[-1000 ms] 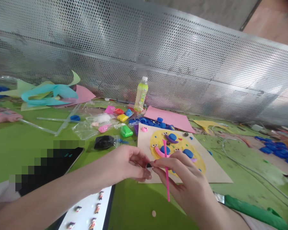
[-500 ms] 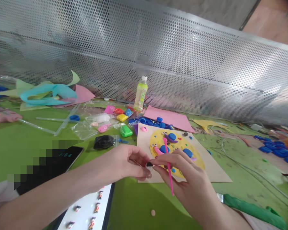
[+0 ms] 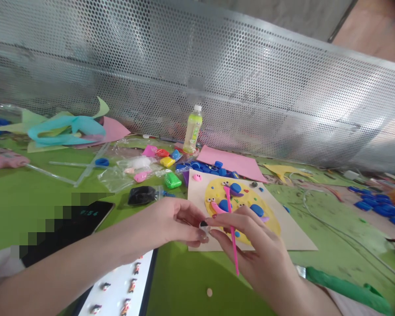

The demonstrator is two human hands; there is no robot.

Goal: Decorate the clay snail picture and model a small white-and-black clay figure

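Observation:
My left hand (image 3: 177, 221) is closed, pinching a small black-and-white piece of clay (image 3: 203, 225) between thumb and fingers. My right hand (image 3: 256, 241) meets it from the other side, its thumb and forefinger tips at the piece. A pink plastic modelling tool (image 3: 233, 239) is held in the right hand, slanting across the fingers with its flat end up. Behind the hands lies a cream sheet (image 3: 292, 232) bearing a yellow clay disc (image 3: 266, 226), decorated with blue-capped snail-like figures. The right hand covers part of the disc.
Left of the hands are a tablet (image 3: 115, 281) showing small figures, a dark phone (image 3: 100, 215) and a bag of black clay (image 3: 142, 195). A drink bottle (image 3: 192, 131) stands behind several clay packets. A green-handled tool (image 3: 345, 287) lies at right, a pale bit (image 3: 210, 292) in front.
The pink modelling tool has slid slightly lower in my right hand. The clay piece has shifted a touch left and up between my fingertips. Everything else looks the same.

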